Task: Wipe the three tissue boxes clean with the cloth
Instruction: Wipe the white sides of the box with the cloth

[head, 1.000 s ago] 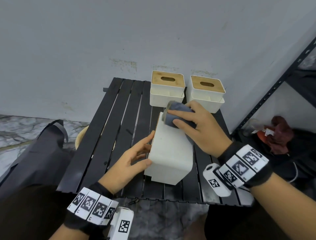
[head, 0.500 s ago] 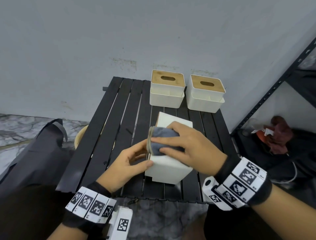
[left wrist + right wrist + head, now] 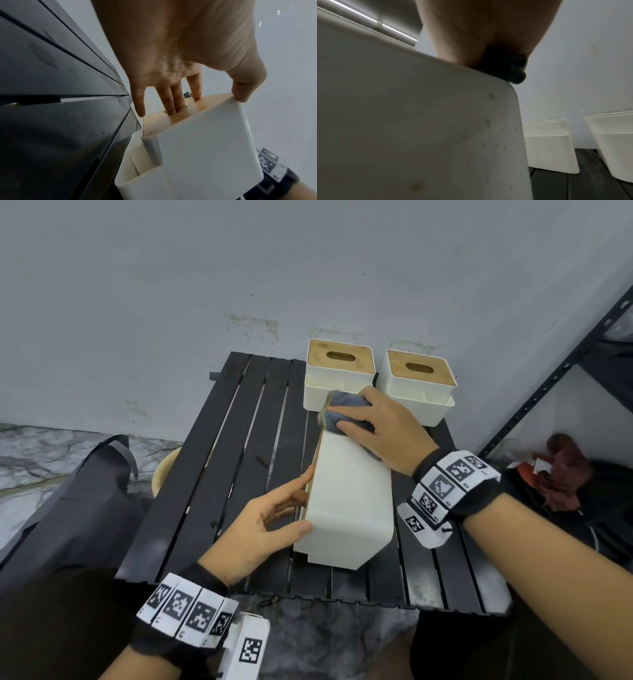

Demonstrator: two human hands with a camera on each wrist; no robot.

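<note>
Head view: even, dim indoor light, soft shadows, no glare; wide-angle bending at the frame edges, where the shelf frame leans. Left wrist view: bright pale wall, palm sharp. Right wrist view: dim, underexposed, soft blur throughout; strip lights upper left.
</note>
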